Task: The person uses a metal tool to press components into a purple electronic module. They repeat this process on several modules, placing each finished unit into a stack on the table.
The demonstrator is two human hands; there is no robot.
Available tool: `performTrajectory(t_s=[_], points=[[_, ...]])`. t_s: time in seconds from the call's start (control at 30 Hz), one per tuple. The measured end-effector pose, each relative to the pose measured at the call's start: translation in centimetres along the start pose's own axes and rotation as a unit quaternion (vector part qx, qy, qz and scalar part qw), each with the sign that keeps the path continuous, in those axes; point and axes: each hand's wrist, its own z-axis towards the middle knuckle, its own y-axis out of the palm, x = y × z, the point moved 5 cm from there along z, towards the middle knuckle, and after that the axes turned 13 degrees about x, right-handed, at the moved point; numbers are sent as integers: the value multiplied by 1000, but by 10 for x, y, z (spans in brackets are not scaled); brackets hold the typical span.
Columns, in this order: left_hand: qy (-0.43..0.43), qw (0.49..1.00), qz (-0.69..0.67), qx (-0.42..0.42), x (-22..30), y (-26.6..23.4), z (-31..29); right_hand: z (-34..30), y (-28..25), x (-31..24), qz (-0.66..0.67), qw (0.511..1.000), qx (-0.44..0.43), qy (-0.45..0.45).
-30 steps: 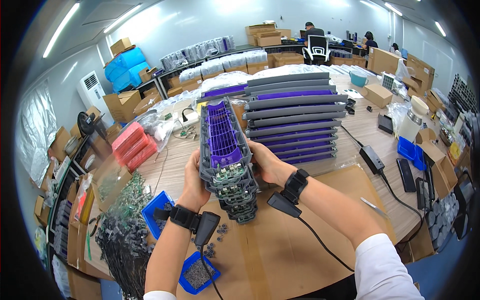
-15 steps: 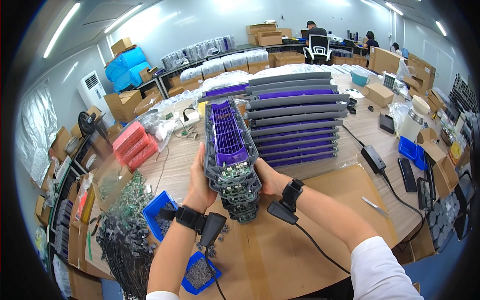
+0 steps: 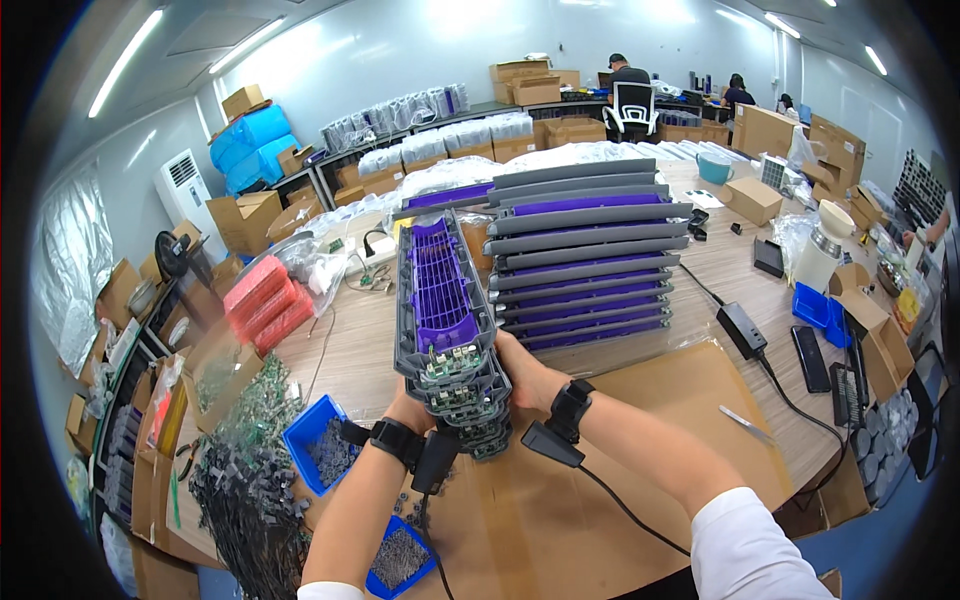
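A stack of grey plastic housings (image 3: 445, 280) with purple grilles stands between my hands, with green circuit boards (image 3: 455, 362) showing at its near ends. My left hand (image 3: 408, 408) grips the stack's left side low down, its fingers partly hidden behind it. On the right side, my right hand (image 3: 527, 375) is closed against the lower housings, and its fingertips are hidden too. Just to the right of the held stack rises a taller pile of similar grey and purple housings (image 3: 590, 245), laid crosswise. Each wrist wears a black strap with a cabled unit.
Cardboard (image 3: 620, 490) covers the near tabletop. Left lie a blue bin of small grey parts (image 3: 325, 445), a heap of black cables (image 3: 245, 490) and red-wrapped bundles (image 3: 265, 300). A smaller blue bin holds screws (image 3: 400, 560). A power adapter (image 3: 740, 330) and a phone (image 3: 811, 358) lie right.
The held stack has moved slightly left and down, with both hands still on it. My left hand now sits lower and more hidden against its side.
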Motion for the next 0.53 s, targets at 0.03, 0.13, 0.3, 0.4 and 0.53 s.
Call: performTrajectory(t_s=[0.03,0.13,0.3,0.4,0.53], points=[[-15,999,-30,-16,-2,2,-3,3,-1,2,-12,1000,-22,-13],[-50,973,-107,-198,-4,2,-11,5,-5,10,-13,1000,-18,-11],[-50,980,-124,-149,-19,-1,-24,-8,-8,12,-2,999,-40,-10],[-6,973,-103,-206,-10,22,-50,-39,5,8,18,998,-58,-9],[134,980,44,-141,6,34,-102,-97,38,-1,2,997,-60,-46]])
